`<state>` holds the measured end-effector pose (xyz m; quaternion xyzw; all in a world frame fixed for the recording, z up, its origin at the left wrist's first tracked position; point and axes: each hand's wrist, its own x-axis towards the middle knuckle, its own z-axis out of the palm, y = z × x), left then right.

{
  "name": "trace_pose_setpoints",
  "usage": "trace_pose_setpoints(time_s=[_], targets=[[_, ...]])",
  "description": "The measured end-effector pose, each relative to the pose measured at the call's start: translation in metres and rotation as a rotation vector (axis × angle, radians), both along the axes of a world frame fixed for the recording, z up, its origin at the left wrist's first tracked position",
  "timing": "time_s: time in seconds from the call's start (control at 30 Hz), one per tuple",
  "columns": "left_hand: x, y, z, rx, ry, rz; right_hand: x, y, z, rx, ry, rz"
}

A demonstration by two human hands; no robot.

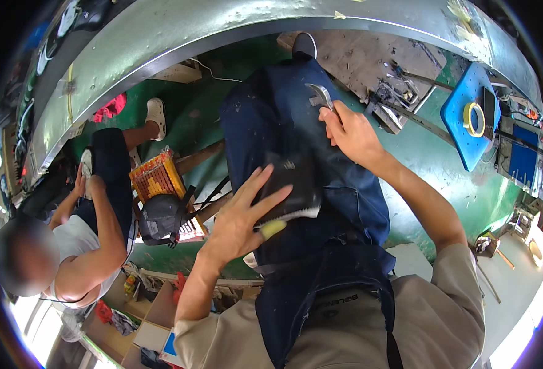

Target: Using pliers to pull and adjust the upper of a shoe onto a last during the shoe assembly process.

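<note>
Over my lap, my left hand point(237, 215) grips a black, leather-like piece point(299, 187) with a pale toothed edge. Its fingers spread over the near side, and a yellow cover point(273, 230) sits on the thumb. Motion smears the piece, so its exact kind is unclear. Farther up and to the right, my right hand point(352, 132) is closed round a curved, hooked metal tool point(322, 94). The tool's tip points up and left above my dark blue apron point(351, 203), apart from the black piece. Fingers hide its handle.
A metal bench edge point(222, 44) arches across the far side. At left a seated co-worker point(93, 246) holds a pale object, beside a beaded seat point(154, 178) bearing a black bag point(162, 218). A blue board point(465, 123) with a yellow tape roll point(474, 119) stands right.
</note>
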<state>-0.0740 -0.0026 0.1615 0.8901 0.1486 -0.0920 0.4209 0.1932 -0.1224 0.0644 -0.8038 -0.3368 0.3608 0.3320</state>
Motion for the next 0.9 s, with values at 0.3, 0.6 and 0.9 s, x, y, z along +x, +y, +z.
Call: trace_pose_setpoints(time_s=[0.3,0.6,0.9], targets=[[-0.046,0.041,-0.049,-0.541,-0.174,0.793,0.005,0.003,0.005,-0.023,0.217,-0.079],[0.09,0.063,-0.113,-1.309,-0.321,0.932,-0.006,-0.023,0.059,0.023,0.266,0.085],[0.146,0.021,-0.12,-1.418,-0.28,1.048,0.001,-0.038,0.061,-0.175,0.117,0.276]])
